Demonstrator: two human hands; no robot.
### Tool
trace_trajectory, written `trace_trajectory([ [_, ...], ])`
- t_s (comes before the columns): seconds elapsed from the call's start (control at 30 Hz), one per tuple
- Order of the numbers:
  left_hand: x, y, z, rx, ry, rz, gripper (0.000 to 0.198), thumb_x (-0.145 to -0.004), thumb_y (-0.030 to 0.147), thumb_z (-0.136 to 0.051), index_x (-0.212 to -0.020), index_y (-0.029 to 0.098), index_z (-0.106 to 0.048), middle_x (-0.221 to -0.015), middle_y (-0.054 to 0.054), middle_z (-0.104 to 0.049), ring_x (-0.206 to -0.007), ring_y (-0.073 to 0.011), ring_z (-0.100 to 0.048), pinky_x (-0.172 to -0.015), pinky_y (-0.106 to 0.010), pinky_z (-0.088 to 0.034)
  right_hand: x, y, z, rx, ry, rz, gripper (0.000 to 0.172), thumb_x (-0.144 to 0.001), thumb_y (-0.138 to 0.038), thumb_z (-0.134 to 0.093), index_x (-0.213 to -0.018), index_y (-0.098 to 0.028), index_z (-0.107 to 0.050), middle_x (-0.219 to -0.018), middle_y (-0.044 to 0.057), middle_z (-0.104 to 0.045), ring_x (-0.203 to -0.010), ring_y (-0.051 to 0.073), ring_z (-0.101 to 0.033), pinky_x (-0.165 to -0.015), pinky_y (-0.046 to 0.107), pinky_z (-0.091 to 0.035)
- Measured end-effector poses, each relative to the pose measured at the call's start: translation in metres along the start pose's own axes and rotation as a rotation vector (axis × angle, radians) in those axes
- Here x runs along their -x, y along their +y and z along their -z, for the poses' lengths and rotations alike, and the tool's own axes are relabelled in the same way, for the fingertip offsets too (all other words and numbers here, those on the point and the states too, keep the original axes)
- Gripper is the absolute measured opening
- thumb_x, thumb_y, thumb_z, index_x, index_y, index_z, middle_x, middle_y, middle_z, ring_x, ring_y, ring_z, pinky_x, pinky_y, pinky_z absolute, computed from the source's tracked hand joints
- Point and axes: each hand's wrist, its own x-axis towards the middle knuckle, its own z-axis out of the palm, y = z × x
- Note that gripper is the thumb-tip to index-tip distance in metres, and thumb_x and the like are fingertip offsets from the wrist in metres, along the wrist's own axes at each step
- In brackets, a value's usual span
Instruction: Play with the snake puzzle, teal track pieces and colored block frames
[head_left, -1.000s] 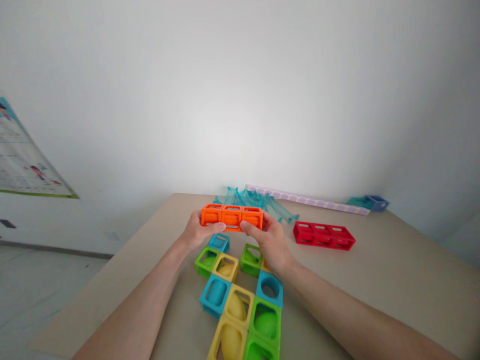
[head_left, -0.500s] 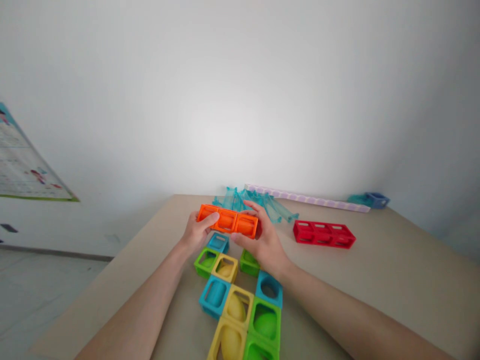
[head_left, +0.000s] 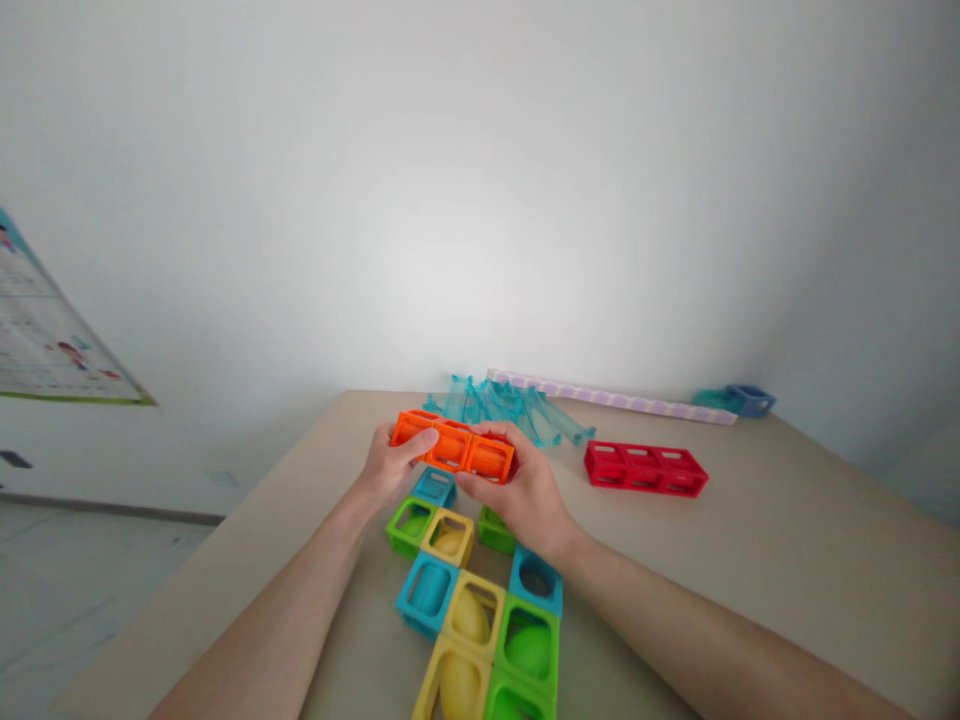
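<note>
Between my two hands is a row of three joined orange cube blocks (head_left: pixel 452 446), raised above the table. My left hand (head_left: pixel 390 462) grips its left end, thumb across the front. At the right end my right hand (head_left: pixel 521 485) is closed on it, thumb below and fingers over the top. Beneath and nearer to me lie coloured cube blocks joined in a patch: a blue block (head_left: pixel 427 592), a yellow block (head_left: pixel 474 612) and a green block (head_left: pixel 529 640) among them. My right hand partly hides another green block (head_left: pixel 495 530).
A row of red cube blocks (head_left: pixel 646 469) lies right of my hands on the table (head_left: pixel 750 560). Clear teal plastic pieces (head_left: pixel 495 400) are heaped near the wall. Behind them runs a long purple-and-white strip (head_left: pixel 615 397), with a dark blue block (head_left: pixel 750 401) at its right end.
My right hand's fingers have closed down over the orange row, where they were lifted before. The orange row has tilted slightly, its right end a little lower.
</note>
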Motion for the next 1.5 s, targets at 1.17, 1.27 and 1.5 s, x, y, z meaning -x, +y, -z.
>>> trace_trajectory([
  [1.17, -0.011, -0.024, 0.021, 0.122, -0.039, -0.113, 0.029, -0.069, 0.032, -0.061, -0.078, 0.008, -0.075, -0.073, -0.013, -0.07, -0.07, -0.0211, -0.061, -0.061, -0.03, -0.046, 0.051, -0.032, 0.182, 1.312, -0.128, -0.037, 0.049, -0.095, -0.048, -0.033, -0.138, -0.031, -0.046, -0.15, 0.007, -0.036, -0.14, 0.033, -0.025, -0.111, 0.063, -0.013],
  [1.27, -0.012, -0.027, 0.026, 0.123, -0.042, -0.113, 0.03, -0.069, 0.032, -0.062, -0.078, 0.008, -0.075, -0.073, -0.013, -0.07, -0.068, -0.0202, -0.061, -0.061, -0.03, -0.046, 0.032, -0.016, 0.165, 1.321, -0.233, -0.209, 0.061, -0.094, -0.058, -0.024, -0.147, -0.028, -0.032, -0.154, 0.005, -0.028, -0.143, 0.034, -0.014, -0.112, 0.06, -0.013],
  [1.5, -0.015, -0.034, 0.033, 0.126, -0.059, -0.134, 0.032, -0.069, 0.034, -0.063, -0.08, 0.006, -0.075, -0.072, -0.014, -0.069, -0.068, -0.0199, -0.06, -0.06, -0.029, -0.045, 0.042, -0.011, 0.185, 1.431, -0.348, -0.262, 0.071, -0.093, -0.063, -0.014, -0.151, -0.023, -0.018, -0.157, 0.001, -0.015, -0.144, 0.029, -0.008, -0.116, 0.052, -0.011],
])
